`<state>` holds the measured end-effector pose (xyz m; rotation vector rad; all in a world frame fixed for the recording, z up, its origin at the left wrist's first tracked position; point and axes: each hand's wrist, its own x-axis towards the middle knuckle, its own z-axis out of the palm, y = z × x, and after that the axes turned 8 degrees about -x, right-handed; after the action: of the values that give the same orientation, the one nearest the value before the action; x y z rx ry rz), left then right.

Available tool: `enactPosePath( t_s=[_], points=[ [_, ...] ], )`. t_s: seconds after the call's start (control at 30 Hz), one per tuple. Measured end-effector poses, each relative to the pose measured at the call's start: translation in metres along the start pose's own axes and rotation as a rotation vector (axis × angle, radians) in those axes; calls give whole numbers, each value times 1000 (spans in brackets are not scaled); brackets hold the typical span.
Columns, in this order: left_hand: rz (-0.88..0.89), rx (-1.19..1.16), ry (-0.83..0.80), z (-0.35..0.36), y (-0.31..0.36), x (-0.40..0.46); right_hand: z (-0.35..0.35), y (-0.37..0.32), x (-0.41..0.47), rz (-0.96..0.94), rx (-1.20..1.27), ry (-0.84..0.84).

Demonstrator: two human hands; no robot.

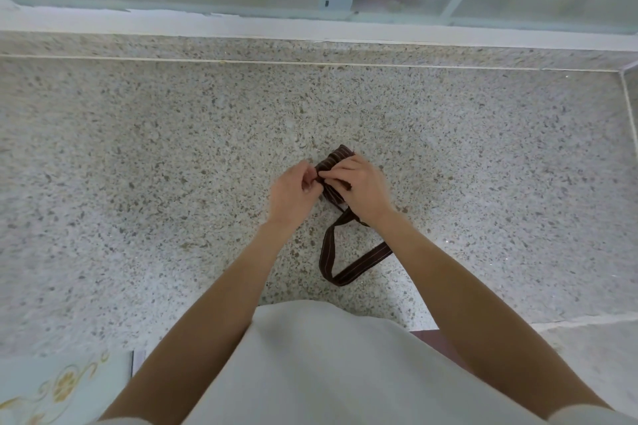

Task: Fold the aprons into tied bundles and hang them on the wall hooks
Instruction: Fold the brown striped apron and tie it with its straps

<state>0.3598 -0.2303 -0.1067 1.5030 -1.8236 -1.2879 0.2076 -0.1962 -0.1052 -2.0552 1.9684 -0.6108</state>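
Both my bare forearms reach forward and converge. My left hand [290, 188] curls, fingertips pinching at the bundle's edge; my right hand [359, 186] lies palm-down over it, fingers bent, gripping, knuckles nearly touching the left.

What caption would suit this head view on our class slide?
Both hands, left and right, tie a striped brown apron bundle on a speckled counter.

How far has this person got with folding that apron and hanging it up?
Done: the brown striped apron is already a small bundle on the speckled counter. In hand: the left hand pinches at its edge while the right hand holds it down, apparently tying it. The strap loop lies loose on the counter. Left: finishing the tie and hanging it; no hooks are in view.
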Motion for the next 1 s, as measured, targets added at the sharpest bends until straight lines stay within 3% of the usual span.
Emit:
enactPosePath(
  t_s=[0.13,0.23,0.5,0.7,0.8,1.0],
  points=[
    [-145,-63,-79,-4,-12,-1,6,-4,-4,129,98,-24],
    [-194,-100,-137,-10,-18,-1,6,-6,-3,88,24,-43],
    [-128,-211,-81,-7,-16,-1,8,-8,-3,87,-8,-29],
    [-45,106,-51,-12,-18,-7,9,-11,-1,102,12,-55],
    [-26,352,-104,-13,-22,-5,8,-13,0,219,114,-87],
    [-44,441,-186,-21,-27,0,0,-20,5,424,241,-70]
  ],
)
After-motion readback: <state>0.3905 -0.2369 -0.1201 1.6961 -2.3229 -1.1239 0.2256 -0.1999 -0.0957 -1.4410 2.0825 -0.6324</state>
